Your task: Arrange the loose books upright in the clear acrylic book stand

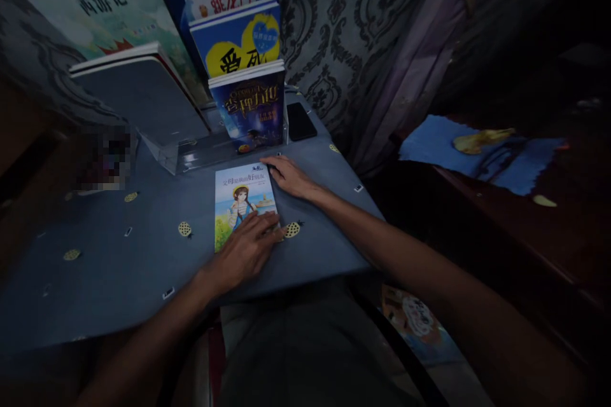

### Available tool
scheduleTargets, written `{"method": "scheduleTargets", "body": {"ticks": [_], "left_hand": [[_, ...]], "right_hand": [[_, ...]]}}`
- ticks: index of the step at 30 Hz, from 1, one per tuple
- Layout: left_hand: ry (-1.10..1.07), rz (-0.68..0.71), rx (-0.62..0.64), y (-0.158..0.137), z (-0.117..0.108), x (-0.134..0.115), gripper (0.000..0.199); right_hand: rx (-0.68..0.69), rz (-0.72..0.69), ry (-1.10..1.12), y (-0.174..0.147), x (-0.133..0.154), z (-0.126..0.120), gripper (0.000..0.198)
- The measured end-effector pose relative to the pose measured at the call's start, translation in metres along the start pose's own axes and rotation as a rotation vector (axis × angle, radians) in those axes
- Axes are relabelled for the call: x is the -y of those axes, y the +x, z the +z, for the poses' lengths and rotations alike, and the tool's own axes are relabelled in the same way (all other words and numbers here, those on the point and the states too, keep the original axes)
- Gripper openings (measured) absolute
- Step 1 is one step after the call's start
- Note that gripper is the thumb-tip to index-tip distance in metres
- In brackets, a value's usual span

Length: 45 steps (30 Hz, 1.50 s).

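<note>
A paperback book (236, 194) with a drawn girl in a yellow hat on its cover lies flat and closed before me. Across its lower right part rests my left hand (251, 241), fingers stretched out over the cover. My right hand (289, 177) lies at the book's upper right edge, fingers extended and the fingertips close to its top corner; whether they press the edge is hard to tell. Just behind the book, a clear stand (184, 158) holds upright books, among them a dark blue one (252, 108) and a blue and yellow one (238, 38).
A black phone (300, 122) lies right of the stand on the table's patterned blue cloth (143, 254). Large picture books (95, 6) lean against the wall. At right, a blue cloth (477, 152) bears a yellowish item on a dark surface. Another book (415, 318) sits below the table edge.
</note>
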<state>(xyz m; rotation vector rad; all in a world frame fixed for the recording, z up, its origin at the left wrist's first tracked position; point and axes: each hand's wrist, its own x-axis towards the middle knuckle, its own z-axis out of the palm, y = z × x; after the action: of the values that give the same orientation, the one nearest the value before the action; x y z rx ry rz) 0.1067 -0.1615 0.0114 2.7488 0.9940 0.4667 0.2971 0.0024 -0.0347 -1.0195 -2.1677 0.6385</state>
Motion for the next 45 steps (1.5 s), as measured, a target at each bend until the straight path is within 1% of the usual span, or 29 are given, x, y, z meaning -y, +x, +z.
{"method": "scheduleTargets", "body": {"ticks": [5,8,11,15,17,19,21,24,26,27,29,31,33,37,45], "left_hand": [[-0.008,-0.010,-0.013,-0.001,-0.001,-0.008,0.036],[-0.104,-0.048,-0.011,0.006,-0.008,-0.004,0.032],[-0.149,-0.142,-0.057,0.015,-0.014,0.012,0.030],[0.039,-0.326,-0.171,0.025,-0.010,0.050,0.030],[0.126,-0.381,-0.194,0.028,-0.006,0.065,0.031],[0.186,-0.412,-0.201,0.032,-0.003,0.073,0.031],[0.240,-0.441,-0.170,0.038,-0.005,0.070,0.029],[0.325,-0.560,-0.033,0.056,-0.016,0.054,0.027],[0.369,-0.677,0.083,0.072,-0.026,0.039,0.036],[0.384,-0.709,0.138,0.081,-0.031,0.033,0.042],[0.411,-0.756,0.223,0.096,-0.037,0.022,0.049],[0.429,-0.778,0.269,0.107,-0.039,0.015,0.052],[0.443,-0.788,0.282,0.113,-0.038,0.011,0.052],[0.454,-0.799,0.275,0.115,-0.034,0.008,0.053],[0.426,-0.835,0.269,0.121,-0.034,0.003,0.049]], "right_hand": [[-0.009,0.012,-0.006,-0.001,0.001,0.001,0.049],[-0.013,-0.001,0.006,-0.002,0.000,0.002,0.049],[-0.020,0.007,0.021,-0.002,-0.001,0.001,0.050],[-0.029,-0.001,0.052,-0.003,-0.002,-0.002,0.054],[-0.035,0.000,0.059,-0.004,-0.002,-0.003,0.055],[-0.041,0.012,0.052,-0.004,-0.001,-0.003,0.055],[-0.044,0.023,0.043,-0.004,-0.001,-0.003,0.055],[-0.046,0.022,0.048,-0.003,-0.002,-0.001,0.056],[-0.045,0.025,0.059,-0.002,-0.003,-0.001,0.056],[-0.044,0.028,0.063,-0.002,-0.003,0.000,0.056],[-0.039,0.030,0.065,-0.001,-0.004,0.000,0.055],[-0.035,0.023,0.063,-0.001,-0.005,0.000,0.055],[-0.036,0.013,0.071,-0.001,-0.005,0.000,0.056],[-0.030,0.015,0.096,0.000,-0.006,-0.002,0.057],[-0.044,0.010,0.128,0.003,-0.007,-0.001,0.058]]}}
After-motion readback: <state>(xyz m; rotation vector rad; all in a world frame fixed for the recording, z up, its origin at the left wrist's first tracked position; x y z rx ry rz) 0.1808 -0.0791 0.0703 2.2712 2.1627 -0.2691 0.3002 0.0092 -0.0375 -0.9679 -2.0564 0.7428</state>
